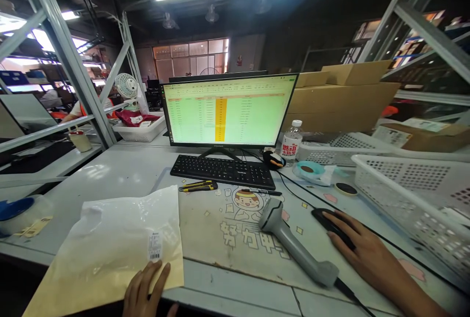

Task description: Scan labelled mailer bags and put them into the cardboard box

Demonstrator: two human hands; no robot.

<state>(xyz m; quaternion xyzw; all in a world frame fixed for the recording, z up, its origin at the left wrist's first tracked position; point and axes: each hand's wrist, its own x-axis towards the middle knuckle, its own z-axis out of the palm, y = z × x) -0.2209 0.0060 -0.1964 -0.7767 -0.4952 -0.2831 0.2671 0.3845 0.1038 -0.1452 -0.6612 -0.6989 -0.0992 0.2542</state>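
My right hand [362,246] rests over a black computer mouse [336,226] on the desk mat, its fingers curved along the mouse. At the lower edge of a white and cream plastic mailer bag [110,234], my left hand [145,287] lies with its fingers stretched out on the bag. Just above those fingertips is a small barcode label [154,246]. Between the two hands a grey barcode scanner [297,248] lies on the printed desk mat [209,234]. A monitor [231,111] with a spreadsheet stands behind a black keyboard [222,170].
A yellow and black utility knife [198,186] and a black pen [262,192] lie before the keyboard. White plastic baskets [396,194], tape rolls [310,170] and a bottle [292,143] stand on the right, with cardboard boxes [338,101] behind. A person's arm [75,111] shows far left.
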